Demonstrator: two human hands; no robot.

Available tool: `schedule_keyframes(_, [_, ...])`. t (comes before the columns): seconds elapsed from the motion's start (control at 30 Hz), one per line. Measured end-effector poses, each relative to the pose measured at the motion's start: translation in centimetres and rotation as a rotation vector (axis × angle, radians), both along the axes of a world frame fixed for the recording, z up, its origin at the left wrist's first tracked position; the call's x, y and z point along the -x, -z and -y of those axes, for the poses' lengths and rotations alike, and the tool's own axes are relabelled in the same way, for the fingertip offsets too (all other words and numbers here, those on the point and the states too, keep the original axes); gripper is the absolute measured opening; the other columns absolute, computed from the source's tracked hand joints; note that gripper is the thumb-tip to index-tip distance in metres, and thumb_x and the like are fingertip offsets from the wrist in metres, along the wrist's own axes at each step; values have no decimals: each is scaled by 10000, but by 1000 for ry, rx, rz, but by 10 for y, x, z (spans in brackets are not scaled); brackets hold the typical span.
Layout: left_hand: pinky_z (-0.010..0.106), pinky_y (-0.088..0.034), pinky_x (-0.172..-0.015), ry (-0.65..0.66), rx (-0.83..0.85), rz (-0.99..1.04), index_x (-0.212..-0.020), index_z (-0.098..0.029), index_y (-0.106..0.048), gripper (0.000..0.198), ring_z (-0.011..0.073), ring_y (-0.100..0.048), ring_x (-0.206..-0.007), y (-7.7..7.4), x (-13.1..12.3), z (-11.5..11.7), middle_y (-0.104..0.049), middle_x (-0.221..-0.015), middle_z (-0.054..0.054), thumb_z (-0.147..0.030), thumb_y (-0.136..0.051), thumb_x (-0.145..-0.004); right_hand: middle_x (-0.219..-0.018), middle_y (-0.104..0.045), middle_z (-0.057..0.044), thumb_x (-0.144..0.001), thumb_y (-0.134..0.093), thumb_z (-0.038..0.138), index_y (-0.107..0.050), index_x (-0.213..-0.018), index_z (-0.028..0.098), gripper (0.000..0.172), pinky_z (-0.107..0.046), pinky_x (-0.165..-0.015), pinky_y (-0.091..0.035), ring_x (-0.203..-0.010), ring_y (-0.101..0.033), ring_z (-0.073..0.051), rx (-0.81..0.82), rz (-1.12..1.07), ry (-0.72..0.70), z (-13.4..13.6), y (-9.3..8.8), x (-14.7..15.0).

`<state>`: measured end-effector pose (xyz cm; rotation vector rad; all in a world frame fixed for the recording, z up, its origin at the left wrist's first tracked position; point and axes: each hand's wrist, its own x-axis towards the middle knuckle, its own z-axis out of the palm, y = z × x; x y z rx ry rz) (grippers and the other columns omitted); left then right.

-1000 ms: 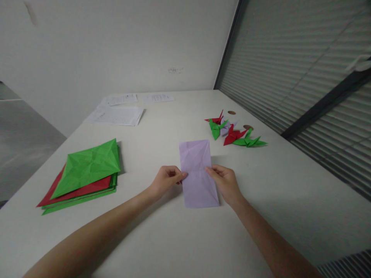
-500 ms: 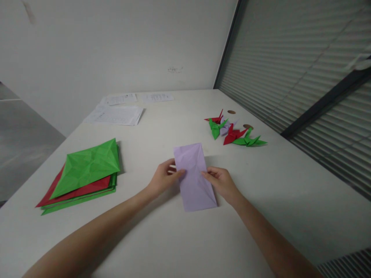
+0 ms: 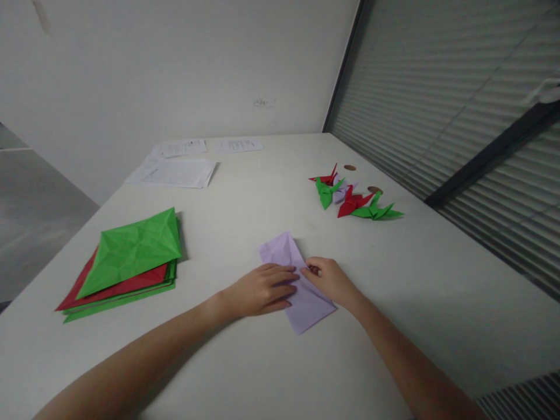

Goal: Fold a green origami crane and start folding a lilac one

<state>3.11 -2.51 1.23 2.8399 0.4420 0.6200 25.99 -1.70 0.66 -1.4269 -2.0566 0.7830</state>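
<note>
A folded purple paper [image 3: 308, 306] with creases lies turned at an angle on the white table [image 3: 245, 367]. Across its left part rests my left hand [image 3: 266, 289], palm down, the fingers spread over the paper. My right hand [image 3: 330, 280] pinches the paper's right edge between thumb and fingers. The far corner of the paper points away from me, beyond both hands. Part of the sheet is hidden under my left fingers.
On the left lies a stack of creased green paper [image 3: 135, 248] and red paper [image 3: 151, 279]. Several folded paper cranes [image 3: 352, 203] in red, green and purple sit at the right back. Printed sheets [image 3: 179, 172] lie at the far left. Window blinds [image 3: 437, 99] border the right side.
The purple paper has turned and come slightly nearer. My left hand has gone from holding its left edge to lying flat over it. My right hand stays at the right edge.
</note>
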Motion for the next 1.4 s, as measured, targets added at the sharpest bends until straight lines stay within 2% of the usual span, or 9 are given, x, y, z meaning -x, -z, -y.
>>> schedule_keyframes(0.1, [487,-348,-1113,-107,25,-72,-1268,-168,-586,407,307,-441,-1351,3,1,1,-531,-1403,162,-417,-488,-962,-779,-604,-34,-828,-604,230,-691,-852,196,97,-311,-692,-448,-720,-567,-184,-149,72,48,0,2,0])
schedule_keyframes(0.2, [500,-368,-1081,-241,62,-111,-1307,-194,-562,444,319,-447,-1343,3,3,1,-545,-1391,147,-456,-462,-964,-1017,-615,-82,-784,-696,230,-663,-1155,250,373,-431,-918,-456,-979,-576,-251,-263,81,49,1,-4,-3])
schedule_keyframes(0.43, [509,-356,-1086,-309,139,-109,-1333,-216,-553,472,320,-438,-1354,1,12,-11,-524,-1421,131,-450,-539,-924,-1282,-569,-77,-615,-871,313,-694,-1147,302,561,-484,-1066,-379,-1239,-460,-290,-79,132,-392,12,-24,-7])
schedule_keyframes(0.73, [455,-397,-1063,-380,94,-106,-1273,-246,-608,379,272,-485,-1318,5,16,-16,-565,-1387,79,-407,-416,-989,-1055,-713,-26,-817,-719,246,-751,-856,259,53,-457,-1050,-350,-1124,-551,-228,-283,185,-463,12,-20,-1])
schedule_keyframes(0.87, [511,-367,-1080,-368,48,-155,-1346,-245,-546,549,334,-438,-1349,5,16,-13,-518,-1430,107,-570,-509,-905,-896,-716,-24,-903,-614,214,-704,-863,214,99,-392,-959,-415,-923,-624,-175,-342,104,-435,11,-21,3])
schedule_keyframes(0.97, [498,-370,-1078,-382,18,-180,-1358,-258,-534,424,308,-434,-1356,7,16,-12,-509,-1441,90,-417,-426,-980,-854,-714,-33,-947,-546,228,-674,-873,200,150,-361,-889,-450,-872,-636,-170,-351,21,-354,11,-24,3])
schedule_keyframes(1.03, [485,-378,-1073,-390,17,-181,-1352,-270,-540,391,289,-440,-1352,8,16,-13,-510,-1443,74,-346,-388,-999,-932,-727,-50,-914,-611,300,-680,-930,205,119,-365,-899,-461,-936,-641,-187,-327,-7,-340,11,-25,1])
schedule_keyframes(1.17, [473,-382,-1076,-397,26,-182,-1349,-266,-542,392,278,-444,-1349,8,16,-13,-518,-1435,68,-347,-376,-1004,-1237,-680,-70,-806,-739,348,-645,-1231,264,443,-442,-1037,-417,-1201,-559,-249,-239,100,-416,6,-15,-6])
schedule_keyframes(1.4, [501,-334,-1099,-337,0,-247,-1430,-233,-447,558,329,-373,-1394,5,17,-11,-423,-1505,117,-530,-417,-958,-1229,-693,0,-919,-588,227,-717,-1139,296,264,-466,-1096,-374,-1296,-484,-254,-63,184,-475,-3,-5,-15])
